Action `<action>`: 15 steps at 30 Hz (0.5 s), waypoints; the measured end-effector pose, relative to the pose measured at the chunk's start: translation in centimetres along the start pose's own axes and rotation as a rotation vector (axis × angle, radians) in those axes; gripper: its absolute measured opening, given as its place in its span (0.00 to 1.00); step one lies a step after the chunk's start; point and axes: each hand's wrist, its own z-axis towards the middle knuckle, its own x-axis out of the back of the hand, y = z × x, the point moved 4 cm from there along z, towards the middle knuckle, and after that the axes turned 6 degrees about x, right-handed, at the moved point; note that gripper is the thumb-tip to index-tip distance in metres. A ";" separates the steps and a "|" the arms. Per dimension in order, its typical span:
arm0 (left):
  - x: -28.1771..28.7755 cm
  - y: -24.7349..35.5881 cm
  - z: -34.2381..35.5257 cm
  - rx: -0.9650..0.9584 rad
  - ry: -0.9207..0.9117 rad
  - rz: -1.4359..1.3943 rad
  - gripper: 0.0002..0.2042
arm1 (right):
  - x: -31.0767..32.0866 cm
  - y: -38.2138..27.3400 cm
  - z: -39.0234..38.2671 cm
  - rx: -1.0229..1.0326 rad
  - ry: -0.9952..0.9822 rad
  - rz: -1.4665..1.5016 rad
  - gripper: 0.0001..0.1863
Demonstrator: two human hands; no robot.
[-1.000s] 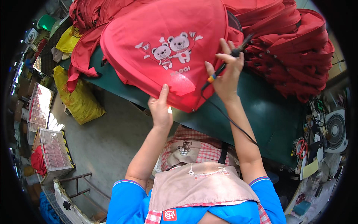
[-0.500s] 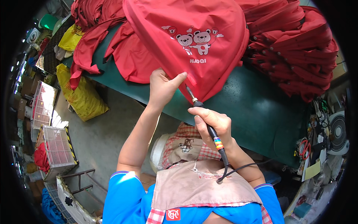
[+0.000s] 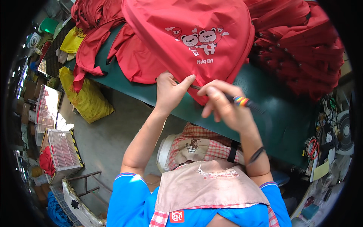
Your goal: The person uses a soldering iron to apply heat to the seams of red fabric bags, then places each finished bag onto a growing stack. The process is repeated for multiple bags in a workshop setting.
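Pinching red cover (image 3: 194, 47) at its near left edge, left hand (image 3: 170, 90) lies beside pointed tool (image 3: 241, 101) held in right hand (image 3: 231, 110), so a slip could jab cover or left hand

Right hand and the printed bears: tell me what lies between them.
In the head view, white lettering and plain red cloth lie between the right hand and the printed bears.

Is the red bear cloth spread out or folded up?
Spread out: the cloth shows its bears whole, no fold across them.
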 end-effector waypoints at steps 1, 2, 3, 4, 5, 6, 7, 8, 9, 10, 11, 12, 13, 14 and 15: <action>0.1 -0.8 0.1 -0.003 -0.003 0.033 0.17 | 1.2 -0.4 -0.3 0.050 0.011 0.080 0.16; 0.0 -0.5 0.2 -0.026 0.010 0.032 0.17 | 2.6 -1.1 -0.9 0.134 0.075 0.016 0.19; -0.2 -0.1 0.0 -0.045 0.023 0.029 0.16 | 3.8 -2.2 -1.8 0.181 0.207 -0.011 0.19; -0.3 0.5 -0.2 -0.065 0.035 0.026 0.16 | 5.2 -2.3 -2.8 0.228 0.283 0.036 0.18; -0.5 1.6 -0.2 -0.045 0.018 0.201 0.13 | 6.6 -2.2 -3.9 0.244 0.360 0.031 0.19; -0.7 3.0 0.0 -0.032 0.007 0.371 0.12 | 7.9 -2.2 -4.8 0.266 0.433 0.020 0.20; -1.2 3.8 0.2 -0.022 -0.004 0.541 0.11 | 8.5 -2.0 -5.4 0.288 0.507 0.010 0.21; -2.3 4.3 0.6 -0.086 0.035 0.595 0.14 | 9.3 -1.8 -6.1 0.319 0.580 -0.010 0.21; -3.9 4.7 1.1 -0.152 0.076 0.644 0.18 | 9.9 -1.7 -6.7 0.311 0.629 -0.001 0.21; -5.7 5.2 1.5 -0.220 0.117 0.690 0.22 | 10.5 -1.6 -7.3 0.343 0.684 0.003 0.21; -7.9 5.2 1.8 -0.247 0.057 0.610 0.26 | 11.0 -1.6 -7.8 0.364 0.723 0.007 0.21; -10.2 3.5 2.5 -0.493 0.094 0.502 0.26 | 11.2 -1.6 -8.0 0.389 0.743 0.021 0.21; -12.8 2.3 2.3 -0.417 0.056 0.450 0.26 | 11.6 -1.2 -8.2 0.440 0.751 0.047 0.21; -15.0 1.4 1.6 -0.246 -0.056 0.491 0.26 | 11.9 -1.0 -8.4 0.450 0.773 0.056 0.21; -16.8 1.0 1.3 -0.167 -0.183 0.620 0.26 | 12.1 -0.7 -8.6 0.440 0.790 0.077 0.20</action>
